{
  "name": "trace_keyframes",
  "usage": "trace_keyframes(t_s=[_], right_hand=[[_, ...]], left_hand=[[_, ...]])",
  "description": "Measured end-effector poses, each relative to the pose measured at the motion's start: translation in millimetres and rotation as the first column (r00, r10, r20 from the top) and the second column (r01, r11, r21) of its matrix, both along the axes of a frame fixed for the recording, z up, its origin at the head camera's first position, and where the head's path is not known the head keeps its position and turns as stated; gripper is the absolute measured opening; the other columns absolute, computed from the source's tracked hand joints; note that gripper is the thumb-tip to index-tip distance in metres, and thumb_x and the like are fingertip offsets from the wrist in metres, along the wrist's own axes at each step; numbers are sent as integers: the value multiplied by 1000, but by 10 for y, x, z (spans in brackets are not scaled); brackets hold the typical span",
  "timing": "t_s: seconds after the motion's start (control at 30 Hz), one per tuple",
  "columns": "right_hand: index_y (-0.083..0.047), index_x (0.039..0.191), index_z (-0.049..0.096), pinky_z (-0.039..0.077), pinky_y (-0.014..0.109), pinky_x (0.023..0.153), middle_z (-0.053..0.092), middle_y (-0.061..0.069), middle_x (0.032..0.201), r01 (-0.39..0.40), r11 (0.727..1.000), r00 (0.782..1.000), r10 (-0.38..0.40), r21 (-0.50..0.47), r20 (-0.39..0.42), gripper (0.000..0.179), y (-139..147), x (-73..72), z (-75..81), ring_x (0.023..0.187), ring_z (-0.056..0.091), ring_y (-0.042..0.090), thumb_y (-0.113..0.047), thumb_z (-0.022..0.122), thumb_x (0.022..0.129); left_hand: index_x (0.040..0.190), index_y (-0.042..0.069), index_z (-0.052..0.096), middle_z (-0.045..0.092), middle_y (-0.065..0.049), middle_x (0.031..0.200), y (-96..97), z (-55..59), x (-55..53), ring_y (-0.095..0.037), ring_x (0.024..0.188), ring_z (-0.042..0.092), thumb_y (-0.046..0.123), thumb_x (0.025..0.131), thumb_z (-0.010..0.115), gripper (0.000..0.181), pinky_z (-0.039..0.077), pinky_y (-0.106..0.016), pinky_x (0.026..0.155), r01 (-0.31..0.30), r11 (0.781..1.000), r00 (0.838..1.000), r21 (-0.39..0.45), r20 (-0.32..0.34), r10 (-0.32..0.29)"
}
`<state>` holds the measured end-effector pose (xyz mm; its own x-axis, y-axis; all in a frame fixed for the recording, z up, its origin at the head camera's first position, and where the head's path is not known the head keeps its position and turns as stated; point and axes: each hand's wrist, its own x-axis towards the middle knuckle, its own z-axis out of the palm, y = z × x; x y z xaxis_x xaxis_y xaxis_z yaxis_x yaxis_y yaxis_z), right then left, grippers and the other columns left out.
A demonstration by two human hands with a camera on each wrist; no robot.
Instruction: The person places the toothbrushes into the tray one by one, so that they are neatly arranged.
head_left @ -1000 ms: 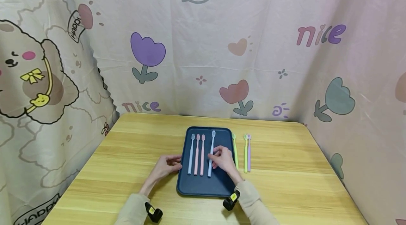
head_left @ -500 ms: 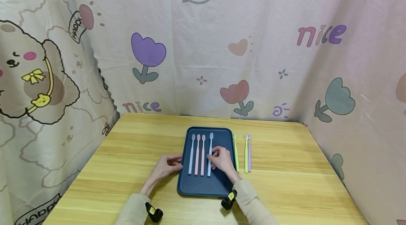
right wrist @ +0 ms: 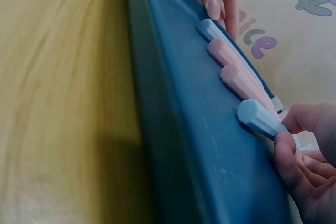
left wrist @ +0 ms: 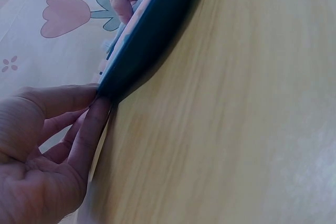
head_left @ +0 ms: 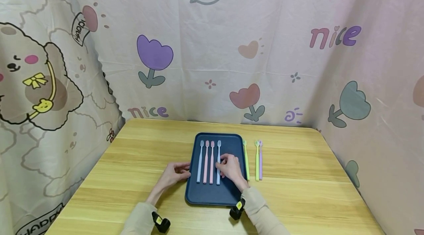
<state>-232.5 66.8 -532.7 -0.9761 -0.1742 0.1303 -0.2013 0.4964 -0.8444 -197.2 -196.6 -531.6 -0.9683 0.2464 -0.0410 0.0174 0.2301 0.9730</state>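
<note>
A dark blue tray (head_left: 212,196) lies on the table with a row of toothbrushes in it, heads pointing away. From the left come a blue toothbrush (head_left: 200,165), a pink toothbrush (head_left: 205,165) and another pink toothbrush (head_left: 212,165). My right hand (head_left: 230,168) pinches a second blue toothbrush (head_left: 218,151) by its handle, right of the pink pair. In the right wrist view that toothbrush's handle end (right wrist: 254,114) is on or just above the tray floor. My left hand (head_left: 173,174) holds the tray's left rim between thumb and finger, clearest in the left wrist view.
Right of the tray are a green toothbrush (head_left: 246,161) along its edge, then another green toothbrush (head_left: 257,161) and a purple toothbrush (head_left: 261,161) side by side. The wooden table (head_left: 298,190) ends at a printed curtain (head_left: 205,43) behind.
My right hand has brought the blue toothbrush slightly left, and it now stands straighter, in line with the pink ones. My left hand has stayed at the tray's rim.
</note>
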Motion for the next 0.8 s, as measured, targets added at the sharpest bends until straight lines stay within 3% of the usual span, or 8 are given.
trace_keyframes(t_s=[0.3, 0.6, 0.8], right_hand=[[6, 118, 65, 52, 26, 44, 63, 2, 58, 12, 999, 1000, -12, 34, -5, 34, -20, -2, -30, 38, 53, 5, -9, 71, 88], [7, 119, 65, 51, 27, 42, 63, 2, 59, 5, 1000, 1000, -4, 22, -11, 38, -3, 30, -26, 39, 55, 7, -15, 73, 89], [8, 121, 65, 52, 27, 42, 66, 4, 64, -42, 999, 999, 41, -32, -3, 38, 62, 84, -13, 42, 57, 9, -15, 72, 91]], left_hand=[[131, -18, 55, 64, -37, 123, 0, 20, 18, -15, 92, 68, 1, 89, 72, 50, 58, -19, 74, 14, 1000, 1000, 4, -19, -14], [131, -17, 56, 65, -36, 123, -6, -8, 8, -12, 89, 66, 1, 88, 72, 49, 56, -17, 73, 0, 1000, 1000, -5, -22, 0], [131, -16, 57, 66, -34, 122, -9, -6, 9, -8, 87, 66, 2, 88, 73, 49, 56, -17, 73, -19, 999, 1000, -26, -22, 19]])
